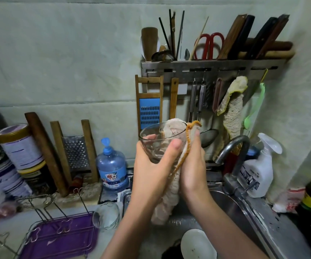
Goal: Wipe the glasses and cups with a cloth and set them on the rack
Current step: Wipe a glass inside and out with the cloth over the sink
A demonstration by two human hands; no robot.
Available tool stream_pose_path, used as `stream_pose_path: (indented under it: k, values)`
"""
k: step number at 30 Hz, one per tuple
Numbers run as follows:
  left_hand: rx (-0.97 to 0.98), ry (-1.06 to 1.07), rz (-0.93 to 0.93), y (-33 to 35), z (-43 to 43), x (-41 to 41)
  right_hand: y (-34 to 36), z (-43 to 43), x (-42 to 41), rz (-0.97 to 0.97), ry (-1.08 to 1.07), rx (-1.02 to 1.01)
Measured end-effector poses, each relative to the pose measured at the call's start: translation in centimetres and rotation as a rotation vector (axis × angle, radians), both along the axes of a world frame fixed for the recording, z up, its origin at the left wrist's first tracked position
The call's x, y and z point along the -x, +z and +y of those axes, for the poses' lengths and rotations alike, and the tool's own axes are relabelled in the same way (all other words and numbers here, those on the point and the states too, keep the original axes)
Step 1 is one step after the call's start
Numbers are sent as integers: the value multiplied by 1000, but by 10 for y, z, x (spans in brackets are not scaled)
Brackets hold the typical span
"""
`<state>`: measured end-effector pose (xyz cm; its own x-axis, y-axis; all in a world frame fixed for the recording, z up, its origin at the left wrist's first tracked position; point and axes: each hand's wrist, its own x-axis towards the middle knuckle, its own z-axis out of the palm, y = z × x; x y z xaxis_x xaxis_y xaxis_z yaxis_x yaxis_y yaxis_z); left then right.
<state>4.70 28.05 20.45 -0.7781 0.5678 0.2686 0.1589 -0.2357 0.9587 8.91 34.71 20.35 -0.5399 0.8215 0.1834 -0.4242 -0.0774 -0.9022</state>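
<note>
I read the left grip (151,161) curled round a clear glass (154,130), which is held tilted above the sink (231,208). The right grip (194,163) holds a pale cloth (165,206) that is stuffed into the glass mouth and hangs below. A second glass (106,214) rests on the worktop (89,207), just beside the purple-trayed rack (66,240).

My left grip (151,165) holds the glass (156,141) over the sink (244,208); my right grip (194,165) is beside it, the cloth (166,200) between them and tucked into the glass. Left on the tabletop (111,238) sits the rack (57,234), a second glass (106,214) at its right. A bowl (197,243) lies in the sink.
</note>
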Motion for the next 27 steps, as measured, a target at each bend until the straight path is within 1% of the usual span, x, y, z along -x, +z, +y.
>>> stream_pose_path:
  k: [4, 7, 10, 12, 14, 16, 18, 20, 21, 23, 24, 26, 27]
  values:
    - [-91, -66, 17, 4, -3, 15, -2, -18, -11, 38, -30, -248]
    - [-142, -91, 34, 9, -7, 20, -5, -26, -16, 13, -47, -451]
    - [-163, -65, 39, 12, -7, 20, -5, -29, -17, 37, -41, -542]
    - [-163, -71, 28, 13, -7, 21, -1, -30, -17, 84, -27, -523]
    - [-152, -87, 35, 11, -7, 24, 11, -25, -15, 126, 38, -443]
    - [-137, -112, 50, 10, -6, 25, 27, -7, -8, 101, 164, -281]
    - [-95, -146, 64, 9, -7, 23, 43, 11, 0, 94, 357, -44]
    - [-55, -178, 97, 7, -8, 22, 52, 21, 3, 163, 481, 167]
    - [-44, -186, 103, 7, -9, 22, 53, 21, 3, 192, 504, 212]
    - [-50, -189, 60, 10, -11, 23, 48, 16, 3, 226, 475, 194]
    - [-60, -184, 38, 11, -11, 23, 43, 10, 2, 211, 403, 149]
    - [-80, -116, 31, 10, -6, 27, 32, -7, -1, 162, 251, -16]
    - [-82, -59, 36, 9, -3, 32, 26, -16, -3, 131, 185, -137]
